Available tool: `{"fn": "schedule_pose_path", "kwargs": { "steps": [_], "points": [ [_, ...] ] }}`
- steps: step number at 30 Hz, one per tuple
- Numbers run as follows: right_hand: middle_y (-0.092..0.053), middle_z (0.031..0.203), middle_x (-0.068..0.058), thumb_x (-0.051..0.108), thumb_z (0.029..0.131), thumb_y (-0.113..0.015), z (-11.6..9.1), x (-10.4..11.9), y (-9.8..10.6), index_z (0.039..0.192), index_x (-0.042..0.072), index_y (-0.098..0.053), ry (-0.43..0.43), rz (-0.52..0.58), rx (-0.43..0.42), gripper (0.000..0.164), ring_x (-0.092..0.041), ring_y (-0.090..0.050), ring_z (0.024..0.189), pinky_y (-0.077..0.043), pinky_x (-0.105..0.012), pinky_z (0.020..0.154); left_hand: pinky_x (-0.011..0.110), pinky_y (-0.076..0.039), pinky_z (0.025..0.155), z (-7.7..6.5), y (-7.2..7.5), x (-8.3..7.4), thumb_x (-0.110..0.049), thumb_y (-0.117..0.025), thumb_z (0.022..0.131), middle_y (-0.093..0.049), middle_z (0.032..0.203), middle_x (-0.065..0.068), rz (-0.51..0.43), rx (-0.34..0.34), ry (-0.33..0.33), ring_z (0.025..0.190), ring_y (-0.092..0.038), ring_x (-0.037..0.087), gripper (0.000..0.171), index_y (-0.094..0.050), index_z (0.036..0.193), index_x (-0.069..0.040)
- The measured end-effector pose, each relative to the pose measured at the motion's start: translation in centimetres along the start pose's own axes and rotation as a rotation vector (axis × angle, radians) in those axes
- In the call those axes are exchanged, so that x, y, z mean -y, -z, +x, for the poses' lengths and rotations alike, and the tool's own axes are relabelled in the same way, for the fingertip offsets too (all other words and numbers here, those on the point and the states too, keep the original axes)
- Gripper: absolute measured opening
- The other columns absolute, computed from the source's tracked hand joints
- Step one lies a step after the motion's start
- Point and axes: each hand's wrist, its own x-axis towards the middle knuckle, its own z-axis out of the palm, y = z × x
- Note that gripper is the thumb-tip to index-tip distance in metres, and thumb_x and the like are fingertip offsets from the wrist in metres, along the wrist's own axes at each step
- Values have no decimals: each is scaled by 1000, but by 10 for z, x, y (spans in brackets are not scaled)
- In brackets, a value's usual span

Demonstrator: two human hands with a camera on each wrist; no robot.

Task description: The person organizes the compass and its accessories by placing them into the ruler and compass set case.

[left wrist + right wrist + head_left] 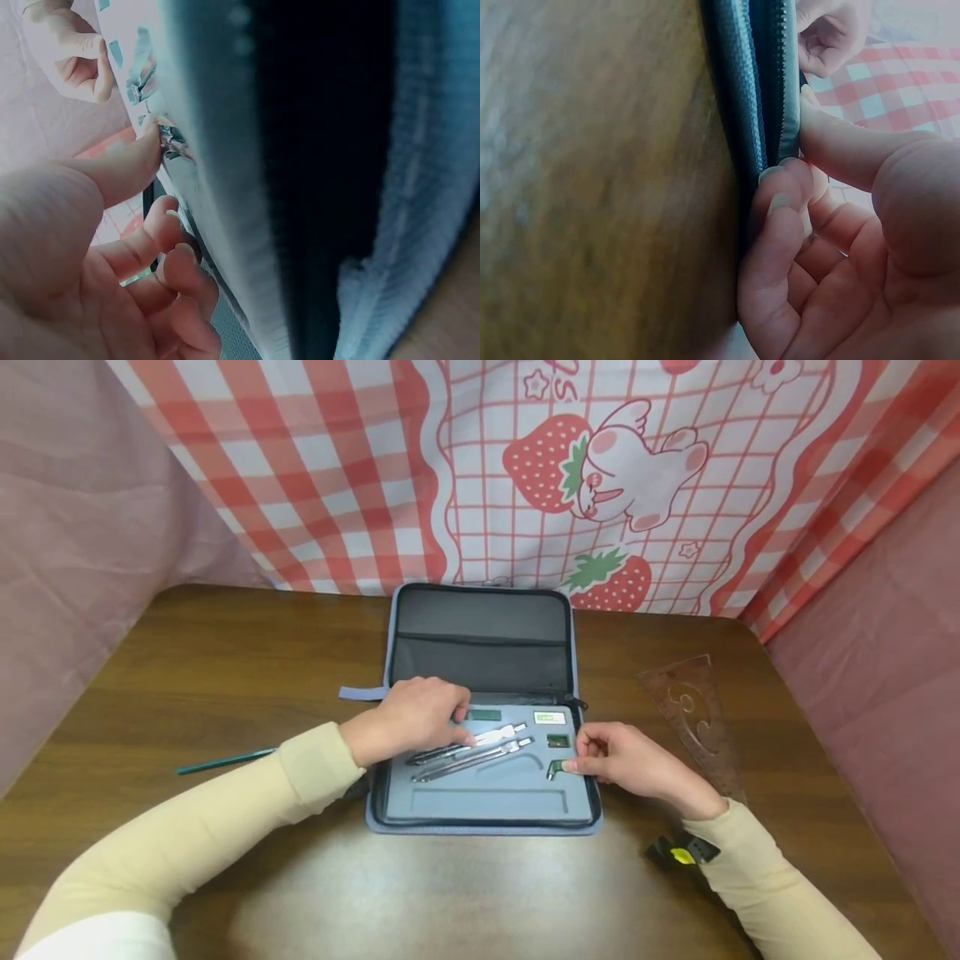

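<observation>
A blue zip case [483, 829] lies unfolded on the table, with a grey-blue tray [450, 806] in its near half. Two metal drawing compasses [472, 760] rest slantwise in the tray. My left hand [420, 714] reaches over its left side; in the left wrist view the thumb [135, 161] presses at a compass end while the other fingers hang loosely bent. My right hand [630, 760] pinches the case's right edge, thumb on top beside a small green angled piece [555, 768]. In the right wrist view, bent fingers [776, 232] meet the zipped rim [786, 90].
A green sharpener [557, 741], a white eraser [550, 718] and a dark green block [485, 715] sit in tray slots. A clear set square [693, 718] lies right of the case. A teal pencil [225, 762] lies left, partly behind the left forearm. Checked cloth [360, 468] hangs behind.
</observation>
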Motion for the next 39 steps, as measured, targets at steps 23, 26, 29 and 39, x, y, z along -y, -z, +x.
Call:
{"fn": "schedule_pose_path", "kwargs": {
  "steps": [23,26,29,39],
  "points": [
    [-55,72,-4,24,88,-78,-1,-3,0,83,11,-58,11,12,-5,24,-22,-51,62,-42,-29,55,30,-44,64,-18,7,28,-30,-70,95,-55,82,-7,-99,19,-178,72,-52,11,13,-60,91,-23],
    [-55,71,-4,25,88,-78,0,-3,-2,83,11,-58,13,19,7,25,-22,-51,62,-42,-29,55,31,-44,64,-31,11,47,-27,-68,96,-57,81,-9,-147,-32,-172,72,-52,10,11,-61,88,-24],
    [-56,72,-4,26,87,-78,0,-3,-3,83,11,-58,10,22,11,25,-22,-51,62,-43,-29,55,32,-45,63,-47,18,70,-24,-69,96,-58,80,-9,-147,-67,-123,71,-52,11,9,-63,89,-22],
    [-54,72,-4,26,88,-78,-1,-2,0,84,11,-58,2,2,1,25,-22,-51,62,-42,-28,55,33,-44,67,-112,34,139,-30,-73,92,-55,80,-8,-120,24,-9,71,-51,10,19,-66,98,-14]
  ]
}}
